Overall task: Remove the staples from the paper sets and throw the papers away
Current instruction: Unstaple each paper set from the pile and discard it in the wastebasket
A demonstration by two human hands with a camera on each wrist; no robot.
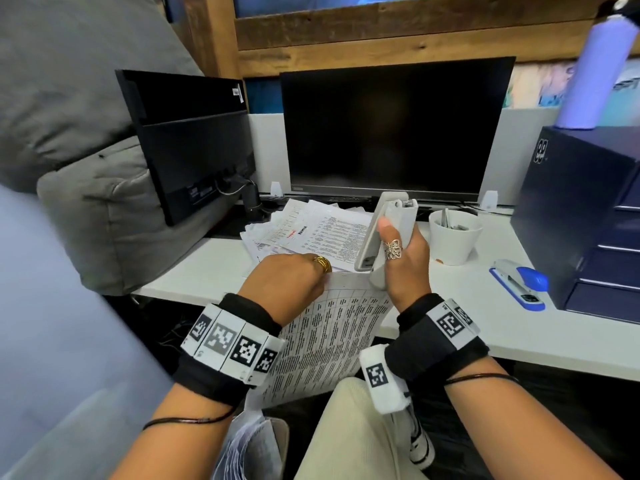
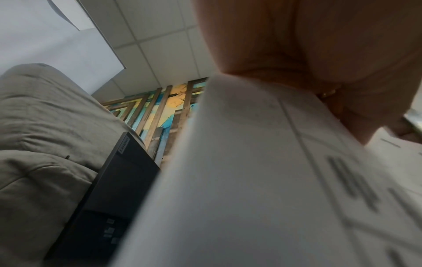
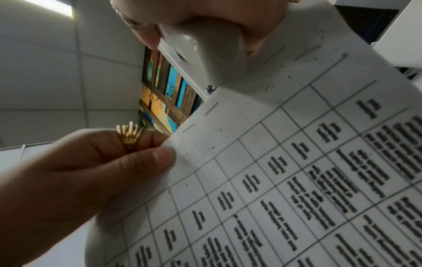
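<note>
My left hand [image 1: 313, 277] pinches the top left corner of a stapled paper set [image 1: 329, 334] printed with a table, held up over my lap at the desk's front edge. Thumb and fingers [image 3: 148, 160] grip the corner. Several staples [image 3: 211, 108] sit in a row along the paper's top edge. My right hand [image 1: 398, 244] grips a grey stapler [image 1: 388, 223] upright, its arms spread. The stapler's lower end [image 3: 205, 54] rests against the paper's top edge. More printed papers [image 1: 311, 226] lie piled on the desk behind.
A white cup [image 1: 455, 237] holding bits of metal stands right of my hands, then a blue stapler [image 1: 519, 282] and a dark blue drawer unit [image 1: 588, 220]. Two dark monitors [image 1: 394, 129] stand behind. A bag of papers [image 1: 249, 445] lies below by my knee.
</note>
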